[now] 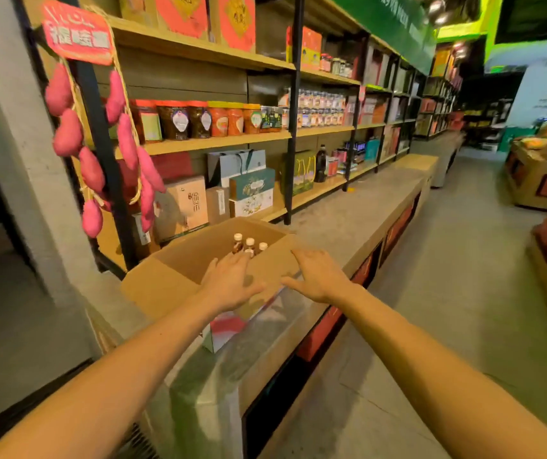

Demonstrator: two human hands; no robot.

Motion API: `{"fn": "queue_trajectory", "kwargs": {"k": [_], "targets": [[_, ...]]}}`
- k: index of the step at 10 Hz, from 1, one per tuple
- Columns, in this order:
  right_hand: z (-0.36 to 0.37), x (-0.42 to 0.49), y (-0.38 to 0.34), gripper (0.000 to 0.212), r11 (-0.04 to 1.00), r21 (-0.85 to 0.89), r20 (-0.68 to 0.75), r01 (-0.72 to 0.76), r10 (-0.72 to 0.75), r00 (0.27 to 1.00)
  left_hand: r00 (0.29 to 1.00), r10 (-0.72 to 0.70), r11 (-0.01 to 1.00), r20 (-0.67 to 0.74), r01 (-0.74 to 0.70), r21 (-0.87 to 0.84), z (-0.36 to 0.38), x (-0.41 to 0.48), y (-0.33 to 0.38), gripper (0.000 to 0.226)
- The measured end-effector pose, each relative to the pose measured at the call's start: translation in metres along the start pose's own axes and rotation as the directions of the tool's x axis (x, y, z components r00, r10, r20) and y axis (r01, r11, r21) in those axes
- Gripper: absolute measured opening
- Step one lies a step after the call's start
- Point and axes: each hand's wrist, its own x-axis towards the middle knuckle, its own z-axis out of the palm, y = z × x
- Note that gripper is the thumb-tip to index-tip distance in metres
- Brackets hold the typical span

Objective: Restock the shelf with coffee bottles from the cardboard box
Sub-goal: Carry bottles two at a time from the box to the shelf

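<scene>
An open cardboard box [166, 283] stands on a long grey counter [358, 220] below the shelves. Inside it I see three small brown coffee bottles [249, 246] with white caps, standing upright near the far right corner. My left hand [230, 281] reaches over the box's near rim with straight fingers, its fingertips just short of the bottles. My right hand [315, 276] hovers flat by the box's right edge, fingers spread, holding nothing. The wooden shelf [219, 140] with black uprights rises behind the box.
Jars with orange lids [225, 120] fill the middle shelf; gift boxes and bags [249, 190] fill the lower one. A string of fake sweet potatoes [93, 170] hangs at the left upright. A colourful carton [225, 329] lies under the box. The aisle floor [464, 260] runs along the right.
</scene>
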Motion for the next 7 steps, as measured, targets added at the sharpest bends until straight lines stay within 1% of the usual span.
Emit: {"fn": "queue_trajectory", "kwargs": {"k": [1, 2, 3, 4, 5, 6, 7], "targets": [[0.011, 0.059, 0.008, 0.066, 0.997, 0.046, 0.001, 0.054, -0.054, 0.999, 0.998, -0.06, 0.998, -0.008, 0.061, 0.009, 0.015, 0.046, -0.02, 0.076], [0.024, 0.12, 0.013, 0.057, 0.99, 0.094, -0.033, 0.101, -0.099, 0.995, 0.993, -0.116, 0.993, -0.029, 0.117, 0.011, 0.031, 0.094, -0.045, 0.077], [0.043, 0.182, 0.016, 0.054, 0.979, 0.17, -0.029, 0.111, -0.107, 0.994, 0.977, -0.211, 0.977, -0.027, 0.21, -0.025, 0.048, 0.14, -0.075, 0.078], [0.057, 0.236, 0.018, 0.056, 0.975, 0.205, 0.023, 0.088, -0.095, 0.995, 0.942, -0.336, 0.939, -0.022, 0.333, -0.088, 0.064, 0.177, -0.101, 0.076], [0.064, 0.273, 0.026, 0.054, 0.977, 0.158, 0.049, 0.141, -0.15, 0.987, 0.909, -0.416, 0.902, -0.016, 0.41, -0.139, 0.079, 0.201, -0.122, 0.076], [0.069, 0.304, 0.042, 0.04, 0.951, 0.252, 0.081, 0.178, -0.204, 0.976, 0.872, -0.489, 0.854, -0.015, 0.476, -0.211, 0.101, 0.215, -0.131, 0.076], [0.1, 0.345, 0.061, 0.037, 0.922, 0.339, 0.158, 0.188, -0.253, 0.955, 0.86, -0.51, 0.82, 0.006, 0.488, -0.299, 0.128, 0.226, -0.129, 0.078]]}}
